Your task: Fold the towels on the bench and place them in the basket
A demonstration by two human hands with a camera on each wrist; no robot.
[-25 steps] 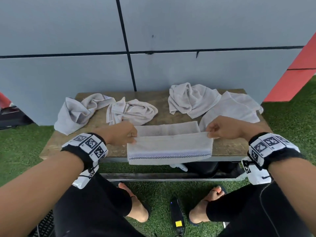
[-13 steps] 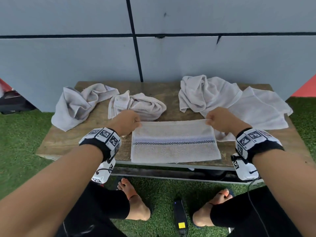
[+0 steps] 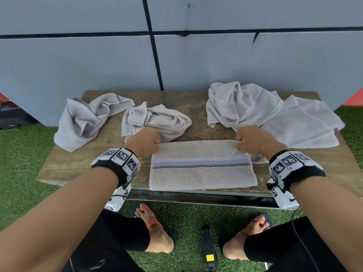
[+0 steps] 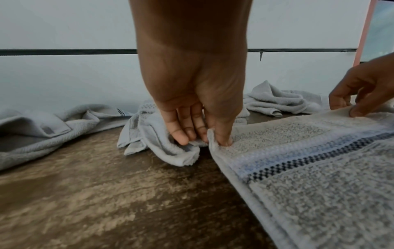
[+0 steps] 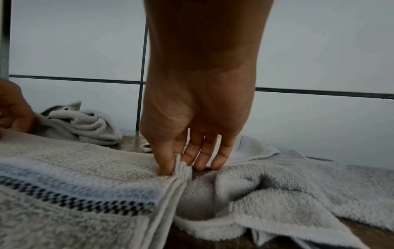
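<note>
**One towel half folded, four more waiting**

Closest to the person, at the front edge of the bench [image 3: 82, 169], lies the striped towel [image 3: 202, 173], folded over so its checked band runs across the middle. The left hand [image 3: 144, 141] pinches its far left corner, thumb on top and fingers tucked behind the layered edge. The right hand [image 3: 253, 139] pinches the far right corner the same way, the stacked edges bunched between thumb and fingers.

Behind it, four towels are still crumpled: a left towel [image 3: 84, 120] hanging off the bench end, a middle towel [image 3: 157, 118] just behind the left hand, a back towel [image 3: 239, 105], and a right towel [image 3: 300, 122] spread flatter, its near edge tucked under the striped one's right end.

By my reckoning the job is barely begun: this towel looks to need another fold, and the other four are untouched.

No basket shows in any view, so I cannot say where it stands or whether anything is in it. The left towel's hanging end is partly out of sight.
</note>
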